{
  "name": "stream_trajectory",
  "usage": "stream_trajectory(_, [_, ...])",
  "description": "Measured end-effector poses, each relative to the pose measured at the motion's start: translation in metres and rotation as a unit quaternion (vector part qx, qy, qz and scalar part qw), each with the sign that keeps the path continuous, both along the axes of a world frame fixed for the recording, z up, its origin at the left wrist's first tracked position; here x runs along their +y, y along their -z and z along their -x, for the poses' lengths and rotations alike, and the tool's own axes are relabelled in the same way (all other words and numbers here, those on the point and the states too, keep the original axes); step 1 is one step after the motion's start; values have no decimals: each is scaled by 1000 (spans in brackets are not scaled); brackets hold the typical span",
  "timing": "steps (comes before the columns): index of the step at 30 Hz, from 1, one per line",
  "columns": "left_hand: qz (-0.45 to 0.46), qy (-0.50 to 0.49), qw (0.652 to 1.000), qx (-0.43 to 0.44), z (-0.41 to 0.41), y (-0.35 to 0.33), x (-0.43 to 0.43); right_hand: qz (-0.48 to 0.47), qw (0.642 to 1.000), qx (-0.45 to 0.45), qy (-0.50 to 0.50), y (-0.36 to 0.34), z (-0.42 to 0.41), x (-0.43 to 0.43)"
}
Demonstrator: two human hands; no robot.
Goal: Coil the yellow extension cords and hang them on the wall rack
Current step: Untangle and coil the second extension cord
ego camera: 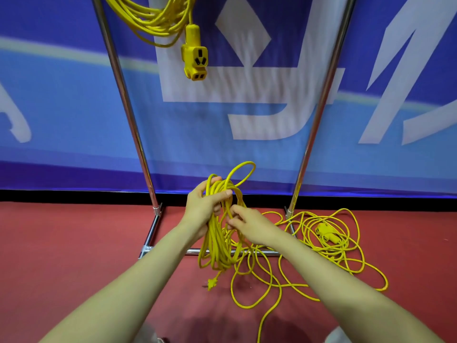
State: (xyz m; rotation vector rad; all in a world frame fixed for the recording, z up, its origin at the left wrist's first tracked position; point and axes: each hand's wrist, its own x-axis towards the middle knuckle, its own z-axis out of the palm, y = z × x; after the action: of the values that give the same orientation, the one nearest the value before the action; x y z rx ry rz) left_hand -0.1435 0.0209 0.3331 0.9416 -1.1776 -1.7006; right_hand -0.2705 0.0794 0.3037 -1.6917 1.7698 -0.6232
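Left hand: fingers curled round the half-made coil, at centre.
Right hand: fingers pinched one strand just beside it.
Loose cord: sprawled on the red floor, 4 o'clock.
Hung coil: on the rack, 11 o'clock.

Blue banner wall w/ white lettering; red floor below.

Loose cord lies right of held coil

One coiled yellow cord hangs from the rack; a second cord, half-bundled, sprawls across the floor.
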Motion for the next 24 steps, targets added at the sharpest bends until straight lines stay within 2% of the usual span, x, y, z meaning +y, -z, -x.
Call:
stream_trajectory(2, [13, 23, 1000, -16, -4, -2, -4, 20, 999, 6, 24, -3, 4, -1])
stream_trajectory(7, [10, 48, 991, -126, -13, -1, -9, 162, 979, 84, 95, -26, 37, -2])
stream_trajectory(10, [70, 80, 969, -223, -15, 5, -6, 169, 972, 113, 115, -37, 54, 2])
stream_trajectory(12, [118, 121, 950, -262, -18, 8, -6, 172, 972, 94, 131, -41, 61, 4])
stream_trajectory(14, [165, 161, 928, -292, -22, 9, -5, 193, 973, 71, 107, -44, 63, 5])
stream_trajectory(20, [249, 274, 871, -322, -26, 6, 2, 221, 973, 54, 44, -52, 58, 11])
stream_trajectory(24, [291, 323, 831, -346, -18, 1, 10, 221, 973, -46, 52, -61, 51, 13])
